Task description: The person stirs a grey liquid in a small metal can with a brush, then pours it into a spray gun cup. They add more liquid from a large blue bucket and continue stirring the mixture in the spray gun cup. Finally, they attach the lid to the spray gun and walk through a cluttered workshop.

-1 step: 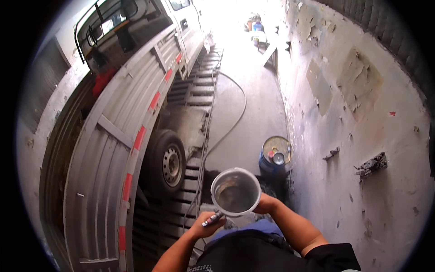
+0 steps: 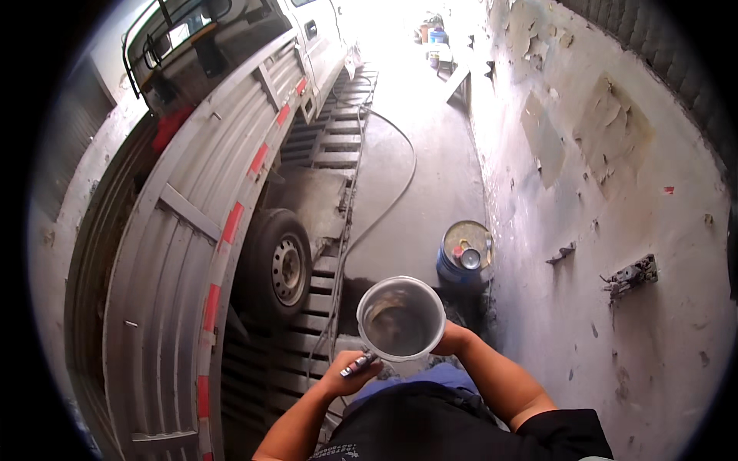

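In front of my body is a round grey bucket (image 2: pixel 375 347), its wide mouth facing up. Its inner wall is stained and a greyish-brown patch shows inside. My right hand (image 2: pixel 452 339) grips the bucket's right side; most of its fingers are hidden behind the wall. At the near left of the rim, my left hand (image 2: pixel 347 376) is closed around a small silver and dark tool (image 2: pixel 358 364). What kind of tool it is I cannot make out, nor whether this hand also touches the bucket.
On the left stands a flatbed truck (image 2: pixel 165 253) with a rear wheel (image 2: pixel 286 267) beside floor slats. A hose (image 2: pixel 400 188) curves over the floor. A blue drum (image 2: pixel 453 267) with small containers on top stands by the peeling wall (image 2: pixel 538 238). More containers (image 2: pixel 437 37) sit far ahead.
The view has shifted slightly, so the truck, drum and wall sit a little differently. The bucket appears slightly higher and its inside shows a bit more. Both hands keep their holds.
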`<state>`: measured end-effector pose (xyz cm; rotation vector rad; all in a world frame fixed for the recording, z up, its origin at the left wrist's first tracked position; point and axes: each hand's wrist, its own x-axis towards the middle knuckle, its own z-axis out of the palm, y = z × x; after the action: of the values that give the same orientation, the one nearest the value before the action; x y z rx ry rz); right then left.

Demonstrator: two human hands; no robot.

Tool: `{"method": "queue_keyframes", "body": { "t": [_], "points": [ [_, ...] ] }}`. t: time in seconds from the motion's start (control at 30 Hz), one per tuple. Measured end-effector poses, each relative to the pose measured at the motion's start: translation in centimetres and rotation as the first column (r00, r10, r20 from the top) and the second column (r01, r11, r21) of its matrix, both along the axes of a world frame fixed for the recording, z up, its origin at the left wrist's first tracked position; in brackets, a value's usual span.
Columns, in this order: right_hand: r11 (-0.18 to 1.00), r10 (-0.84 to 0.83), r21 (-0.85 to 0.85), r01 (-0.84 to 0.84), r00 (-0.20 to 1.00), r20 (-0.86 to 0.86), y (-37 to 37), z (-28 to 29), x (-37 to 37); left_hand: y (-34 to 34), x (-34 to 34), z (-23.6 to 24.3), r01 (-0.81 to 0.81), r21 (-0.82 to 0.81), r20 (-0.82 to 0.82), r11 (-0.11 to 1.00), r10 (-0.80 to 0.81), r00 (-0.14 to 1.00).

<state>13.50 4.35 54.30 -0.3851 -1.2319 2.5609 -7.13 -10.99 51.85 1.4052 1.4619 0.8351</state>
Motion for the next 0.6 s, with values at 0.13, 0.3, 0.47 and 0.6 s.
{"method": "queue_keyframes", "body": {
  "t": [0.13,0.3,0.47,0.6],
  "points": [
    [0.997,-0.002,-0.078,0.011,0.994,0.112,0.6,-3.2,0.9,0.3,1.2,0.0,-0.026,-0.019,0.085,0.999,0.027,0.996],
    [0.99,-0.129,0.061,0.124,0.987,0.094,0.8,-0.4,1.4,0.0,1.1,-0.4,-0.028,0.02,0.063,0.999,0.027,0.998],
    [0.884,-0.466,0.098,0.457,0.878,0.107,3.6,-1.7,4.7,0.2,1.0,-1.3,-0.093,-0.082,-0.022,0.992,0.091,0.996],
    [0.644,-0.684,0.403,0.65,0.726,-0.078,5.1,4.0,6.5,1.1,1.5,-1.6,-0.172,-0.074,-0.149,0.982,0.16,0.976]
  ]
}}
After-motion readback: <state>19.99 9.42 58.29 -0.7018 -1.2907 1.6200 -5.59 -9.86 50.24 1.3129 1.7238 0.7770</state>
